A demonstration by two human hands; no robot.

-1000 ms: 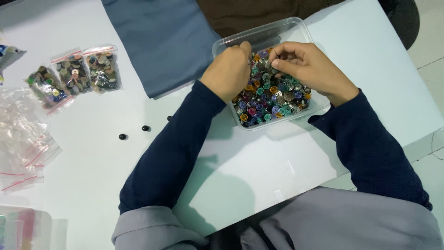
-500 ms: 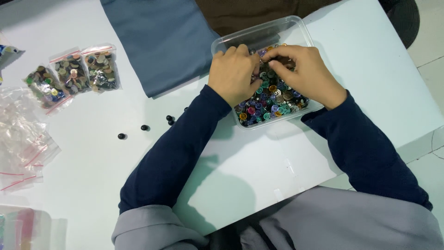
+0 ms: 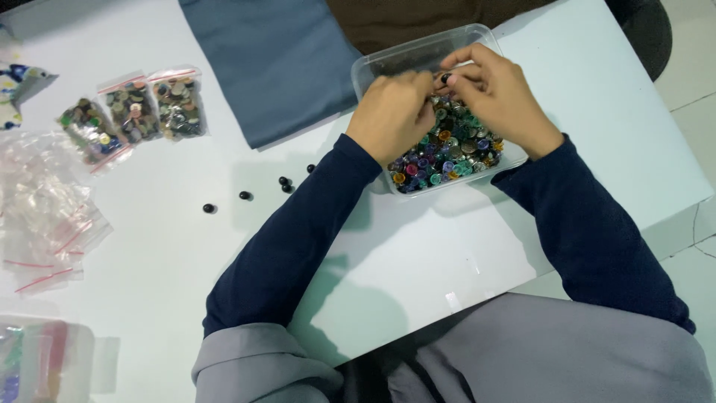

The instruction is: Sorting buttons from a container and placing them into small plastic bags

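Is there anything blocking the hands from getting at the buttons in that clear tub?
Nothing visible does. The clear tub has no lid on, and both the left hand and right hand are already over the mixed buttons, the right pinching a small dark button.

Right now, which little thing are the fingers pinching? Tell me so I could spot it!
Find the clear plastic tub of colourful buttons on the white table. Above it, the right hand pinches one small black button, lifted clear of the bright heap.
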